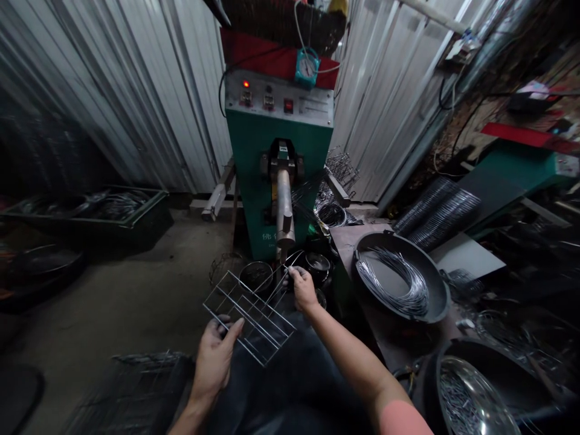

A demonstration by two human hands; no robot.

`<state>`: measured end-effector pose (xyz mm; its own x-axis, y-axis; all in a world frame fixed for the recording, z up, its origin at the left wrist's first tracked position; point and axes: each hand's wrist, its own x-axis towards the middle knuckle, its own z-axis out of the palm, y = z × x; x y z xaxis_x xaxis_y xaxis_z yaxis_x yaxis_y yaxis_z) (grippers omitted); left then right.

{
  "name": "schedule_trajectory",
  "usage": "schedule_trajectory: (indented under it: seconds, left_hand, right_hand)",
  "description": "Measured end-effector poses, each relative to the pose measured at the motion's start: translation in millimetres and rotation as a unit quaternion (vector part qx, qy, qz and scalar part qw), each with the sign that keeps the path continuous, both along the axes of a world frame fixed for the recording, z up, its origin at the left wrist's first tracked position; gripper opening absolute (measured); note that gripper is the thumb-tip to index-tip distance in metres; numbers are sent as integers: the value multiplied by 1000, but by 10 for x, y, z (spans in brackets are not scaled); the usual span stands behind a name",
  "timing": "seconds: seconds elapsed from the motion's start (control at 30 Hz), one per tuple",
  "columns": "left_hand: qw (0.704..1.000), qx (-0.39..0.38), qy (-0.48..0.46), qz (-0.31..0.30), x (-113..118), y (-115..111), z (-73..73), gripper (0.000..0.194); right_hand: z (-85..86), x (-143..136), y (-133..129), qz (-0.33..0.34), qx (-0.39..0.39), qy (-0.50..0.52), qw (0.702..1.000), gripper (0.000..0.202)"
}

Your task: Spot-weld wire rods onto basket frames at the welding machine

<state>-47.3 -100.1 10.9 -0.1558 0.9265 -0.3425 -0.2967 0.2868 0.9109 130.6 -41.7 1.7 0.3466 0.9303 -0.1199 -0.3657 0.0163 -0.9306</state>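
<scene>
In the head view, my left hand (216, 350) is closed on the near left side of a wire rack (254, 320), a frame of thin metal rods with crossbars. My right hand (302, 287) pinches a thin curved wire (295, 257) at the rack's far right corner. Whether that wire touches the rack is hard to make out. Just beyond my right fingers is the lower tip of the round metal arm (284, 208) on a green spot welder (247, 157).
A black pan (437, 290) of bent wires stands on the table at right. Nearer is a steel bowl (493, 405) of small metal pieces. Stacked wire racks (131, 393) sit at lower left. A green bin (140, 217) lies further left, and a second green machine (502, 175) stands at right.
</scene>
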Motion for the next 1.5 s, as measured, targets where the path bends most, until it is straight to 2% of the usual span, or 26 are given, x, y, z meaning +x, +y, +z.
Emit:
schedule_trajectory:
  seconds: [0.17, 0.27, 0.37, 0.5, 0.57, 0.7, 0.87, 1.07, 1.17, 1.27, 1.33, 1.4, 1.43, 1.47, 1.5]
  left_hand:
    - [998, 32, 43, -16, -90, 26, -68, 55]
    - [998, 44, 51, -17, -101, 37, -116, 54]
    - [997, 47, 54, -12, -77, 45, -130, 53]
    - [996, 55, 73, 6, -55, 74, -124, 52]
    - [995, 58, 79, 8, -57, 94, -122, 52]
    - [995, 59, 85, 13, -65, 126, -92, 52]
    - [997, 47, 61, 21, -62, 134, -28, 50]
    - [998, 36, 44, 9, -121, 217, -25, 50]
    - [999, -9, 15, -29, -195, 201, 3, 53]
    - [996, -36, -7, -84, -354, 28, 9, 55]
    - [995, -7, 11, -97, -516, -180, -45, 54]
    - [987, 80, 113, -87, -701, -446, -155, 51]
    - [965, 156, 192, -86, -791, -592, -226, 48]
    - [922, 249, 278, -104, -871, -738, -302, 47]
    - [858, 343, 355, -142, -934, -876, -381, 46]
  right_hand:
    - [13, -25, 29, 2, -18, 15, 1000, 32]
    - [47, 40, -63, 35, -27, -9, 999, 36]
    - [91, 150, -339, 117, -31, -99, 988, 35]
    - [96, 231, -775, 256, -33, -239, 936, 28]
    - [76, 214, -887, 290, -28, -276, 916, 27]
    - [55, 139, -882, 275, -9, -308, 911, 31]
    - [75, 90, -822, 272, 5, -277, 922, 33]
    - [21, -7, -847, 250, 2, -280, 927, 36]
    - [51, -124, -936, 254, 28, -248, 934, 41]
    - [174, -255, -1101, 270, 65, -226, 934, 46]
    - [306, -309, -1209, 252, 71, -213, 941, 47]
    - [457, -324, -1272, 222, 55, -178, 957, 47]
    - [531, -320, -1283, 213, 41, -151, 964, 47]
    - [599, -313, -1280, 209, 27, -118, 970, 47]
    - [661, -308, -1265, 212, 12, -83, 974, 47]
